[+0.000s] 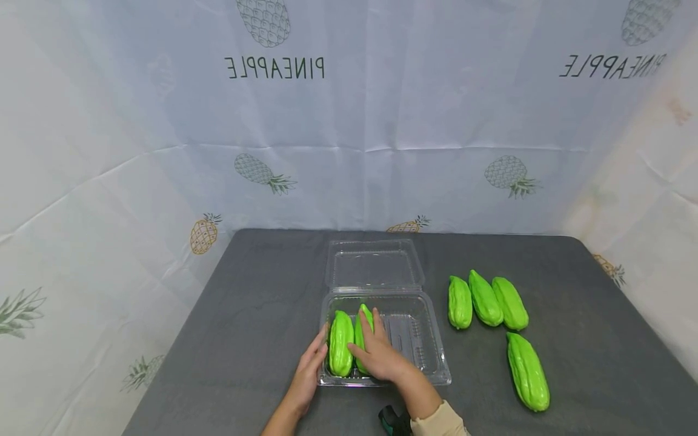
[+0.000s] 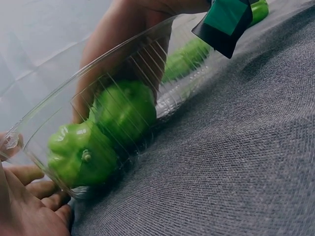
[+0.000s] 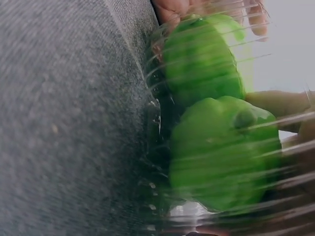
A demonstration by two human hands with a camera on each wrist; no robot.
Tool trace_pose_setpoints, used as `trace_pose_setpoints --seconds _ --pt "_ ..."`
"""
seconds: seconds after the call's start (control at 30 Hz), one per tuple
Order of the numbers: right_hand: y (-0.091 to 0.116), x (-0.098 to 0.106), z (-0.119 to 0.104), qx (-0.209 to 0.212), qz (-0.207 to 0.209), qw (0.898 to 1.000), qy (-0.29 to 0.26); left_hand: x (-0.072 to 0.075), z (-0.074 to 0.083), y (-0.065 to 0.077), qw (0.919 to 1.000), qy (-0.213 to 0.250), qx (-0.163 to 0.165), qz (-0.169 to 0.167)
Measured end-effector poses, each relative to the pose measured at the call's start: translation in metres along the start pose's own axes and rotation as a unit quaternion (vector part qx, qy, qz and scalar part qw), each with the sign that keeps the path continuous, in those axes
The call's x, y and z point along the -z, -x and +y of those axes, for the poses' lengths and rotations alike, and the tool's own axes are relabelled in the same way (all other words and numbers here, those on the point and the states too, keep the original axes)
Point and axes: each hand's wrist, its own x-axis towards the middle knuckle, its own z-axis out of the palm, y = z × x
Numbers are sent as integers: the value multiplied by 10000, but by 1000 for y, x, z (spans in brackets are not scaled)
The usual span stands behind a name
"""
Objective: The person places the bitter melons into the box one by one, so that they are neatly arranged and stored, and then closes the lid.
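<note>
A clear plastic clamshell box (image 1: 431, 339) stands with its lid (image 1: 376, 269) folded back. Inside, at its left end, two bright green ridged gourds lie side by side: the left gourd (image 1: 341, 345) and the second gourd (image 1: 360, 357). My right hand (image 1: 382, 357) reaches in over the second gourd, its fingers straight and spread on top, thumb toward the left gourd. Along the outside of the box's left wall rests my left hand (image 1: 308, 375), fingers extended. The left wrist view shows its fingers (image 2: 49, 194) right at the box's lower edge.
To the right of the box lie three gourds (image 1: 485, 300) close together, with a single gourd (image 1: 528, 372) nearer the front. A dark wrist strap (image 1: 394, 419) shows by the right forearm. The grey-covered table (image 1: 245, 315) ends at a pineapple-print curtain (image 1: 349, 181).
</note>
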Motion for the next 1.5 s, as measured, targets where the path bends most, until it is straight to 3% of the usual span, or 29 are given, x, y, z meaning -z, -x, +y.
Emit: trace_pose_setpoints --seconds 0.33,0.9,1.2,1.5 --pt "0 1 -1 -67 -126 9999 4 1 -1 0 10000 -4 3 16" --pt "1 10 0 -32 31 9999 -104 3 -5 1 9999 39 -121 -67" --pt "14 27 -4 260 199 9995 -8 3 -6 2 9996 88 -262 -88" --pt "36 47 -6 45 264 9995 162 2 -3 2 9994 113 -334 -46"
